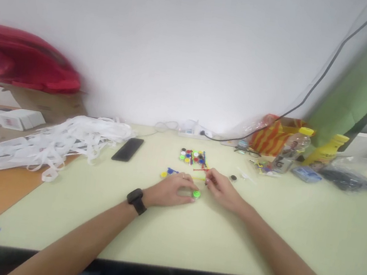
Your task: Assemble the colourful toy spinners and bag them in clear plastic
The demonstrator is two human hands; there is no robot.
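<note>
Between the thumb and fingers of my left hand point(175, 190) is a small round green cap-like piece point(196, 194), held just above or on the table. My right hand point(222, 190) is beside it with the fingertips pinched together; what they hold, if anything, is too small to name. A thin red stick point(200, 170) lies by the right fingertips. Beyond both hands are small round pieces point(187, 155) in several colours, in rows beside thin coloured sticks point(204, 159). A yellow round piece point(163, 174) and a blue stick point(172, 171) lie just past my left hand.
A black phone point(128, 149) and tangled white straps point(76, 140) lie to the left. A dark round piece point(233, 178) sits right of the hands. Bottles point(292, 149), a striped bag point(268, 138) and glasses point(248, 152) stand or lie farther right. A power strip point(191, 132) rests against the wall.
</note>
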